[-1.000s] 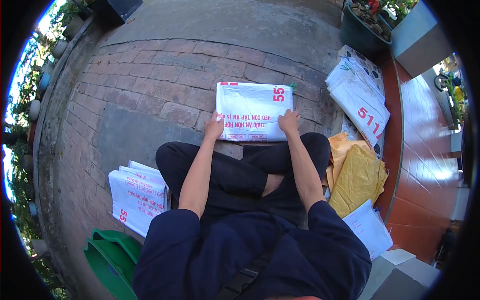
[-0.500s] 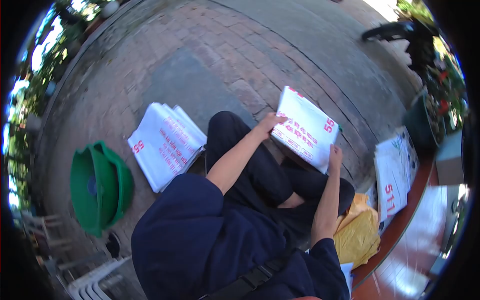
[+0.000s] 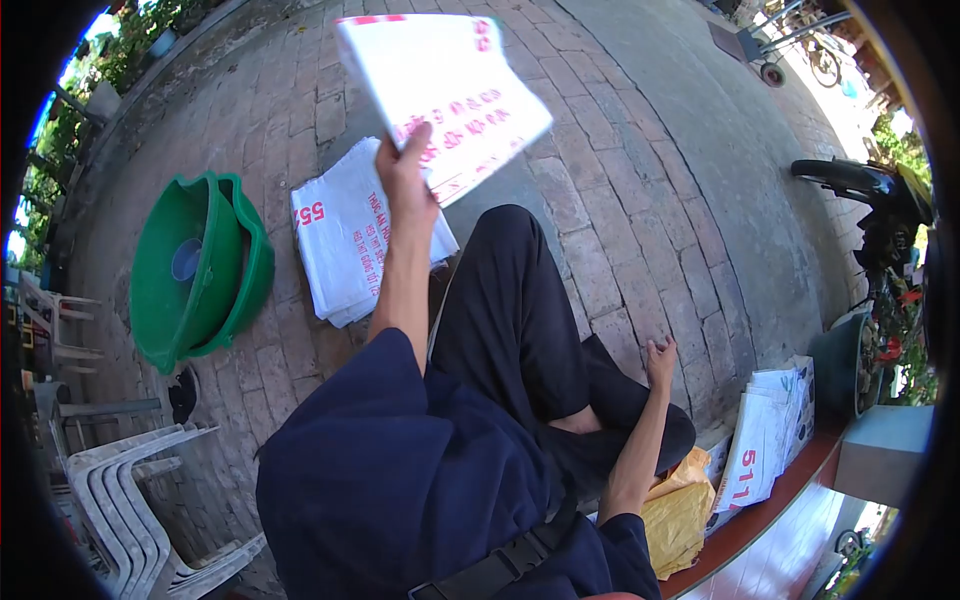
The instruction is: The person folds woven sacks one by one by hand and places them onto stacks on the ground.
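My left hand (image 3: 405, 185) grips the near edge of a folded white sack (image 3: 455, 95) with red print, thumb on top. It holds the sack raised in front of me, left of my knees. Partly behind that arm, a pile of similar folded white sacks (image 3: 335, 245) marked "55" lies on the bricks. Over by my right knee, my right hand (image 3: 660, 362) holds nothing, its fingers loosely bent and apart. Nearest to it on that side are a yellow sack (image 3: 675, 520) and a stack of white sacks (image 3: 765, 430) marked "511".
Two green plastic tubs (image 3: 165, 285), one inside the other, stand at the left on the brick paving (image 3: 600, 260). White plastic chairs (image 3: 130, 500) are at the lower left. A motorbike (image 3: 870, 200) and a planter (image 3: 845, 370) stand at the right, near a tiled step (image 3: 770, 545).
The folded sack has swung left and forward in my left hand, towards the pile. My right hand has let go of it and dropped beside my right knee. The view has shifted too.
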The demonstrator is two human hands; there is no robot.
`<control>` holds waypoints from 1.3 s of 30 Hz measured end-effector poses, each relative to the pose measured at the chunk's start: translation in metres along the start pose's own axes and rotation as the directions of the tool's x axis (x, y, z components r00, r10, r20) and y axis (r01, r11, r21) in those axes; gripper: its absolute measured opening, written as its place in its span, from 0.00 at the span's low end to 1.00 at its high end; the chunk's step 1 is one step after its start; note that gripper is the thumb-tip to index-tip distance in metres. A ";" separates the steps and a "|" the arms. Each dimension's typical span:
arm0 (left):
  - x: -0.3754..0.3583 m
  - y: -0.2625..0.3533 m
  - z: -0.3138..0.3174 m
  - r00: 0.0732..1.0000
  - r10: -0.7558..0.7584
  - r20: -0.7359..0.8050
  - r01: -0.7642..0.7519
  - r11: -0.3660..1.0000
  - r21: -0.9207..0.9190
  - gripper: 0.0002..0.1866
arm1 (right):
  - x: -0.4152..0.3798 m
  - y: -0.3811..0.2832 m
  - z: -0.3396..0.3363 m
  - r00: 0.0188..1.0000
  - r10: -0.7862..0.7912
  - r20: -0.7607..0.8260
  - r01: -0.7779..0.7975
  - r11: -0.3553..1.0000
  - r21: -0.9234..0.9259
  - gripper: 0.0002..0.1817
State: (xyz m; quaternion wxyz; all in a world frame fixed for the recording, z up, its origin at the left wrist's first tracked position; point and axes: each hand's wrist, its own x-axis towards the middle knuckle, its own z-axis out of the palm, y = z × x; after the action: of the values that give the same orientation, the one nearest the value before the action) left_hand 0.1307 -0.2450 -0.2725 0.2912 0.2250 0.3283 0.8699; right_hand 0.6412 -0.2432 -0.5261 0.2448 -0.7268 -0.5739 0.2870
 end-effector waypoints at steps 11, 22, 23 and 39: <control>-0.085 -0.050 -0.179 0.710 -0.209 -0.673 0.195 0.976 -0.097 0.10 | 0.010 0.027 0.013 0.999 -0.013 -0.038 0.011 0.999 -0.037 0.38; -0.127 -0.062 -0.143 0.532 -0.611 -0.586 0.666 0.730 -0.156 0.33 | -0.006 0.005 0.009 0.999 -0.016 0.043 0.021 0.993 -0.117 0.25; -0.129 -0.060 -0.141 0.553 -0.624 -0.551 0.659 0.733 -0.169 0.33 | -0.012 -0.001 0.009 0.997 -0.040 0.060 0.048 0.990 -0.129 0.24; -0.135 -0.048 -0.007 0.593 -0.788 0.165 0.805 0.584 -0.106 0.19 | -0.157 -0.306 -0.130 0.454 -0.850 -0.266 0.715 0.170 0.678 0.29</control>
State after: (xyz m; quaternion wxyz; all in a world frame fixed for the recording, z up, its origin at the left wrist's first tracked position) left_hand 0.2425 -0.3069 -0.3386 0.6841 0.0716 0.3039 0.6591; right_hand 0.4925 -0.3315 -0.2019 0.5651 -0.1369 -0.7207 0.3775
